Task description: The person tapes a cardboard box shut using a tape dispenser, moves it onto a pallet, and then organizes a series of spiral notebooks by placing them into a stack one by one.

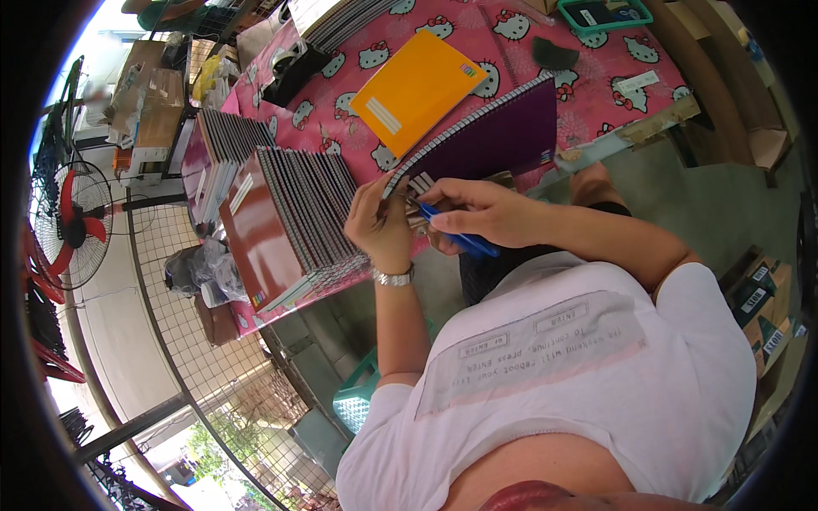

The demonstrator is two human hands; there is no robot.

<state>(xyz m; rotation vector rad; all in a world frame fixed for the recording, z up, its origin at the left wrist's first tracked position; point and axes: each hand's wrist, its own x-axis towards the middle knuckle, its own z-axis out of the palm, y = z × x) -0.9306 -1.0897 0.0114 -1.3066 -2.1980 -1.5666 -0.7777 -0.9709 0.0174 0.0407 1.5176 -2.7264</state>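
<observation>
A purple spiral notebook [503, 128] stands tilted at the table's edge, its wire coil running along the upper side. My left hand [381, 226], a silver watch on its wrist, pinches the coil's lower left end. In my right hand [481, 213] are blue-handled pliers [464, 236], and their jaws meet the coil's end beside my left fingertips. Just beyond lies a yellow-orange spiral notebook [419, 89], flat on the table. To the left of my hands stands a thick row of brown-covered spiral notebooks [271, 243].
The table wears a pink cartoon-print cloth [341, 64]. On it are more spiral notebooks [226, 149], a black tape dispenser [294, 72], a dark grey piece [554, 54] and a green tray [605, 15]. A red-bladed fan [75, 226] stands left; boxes [758, 298] sit right.
</observation>
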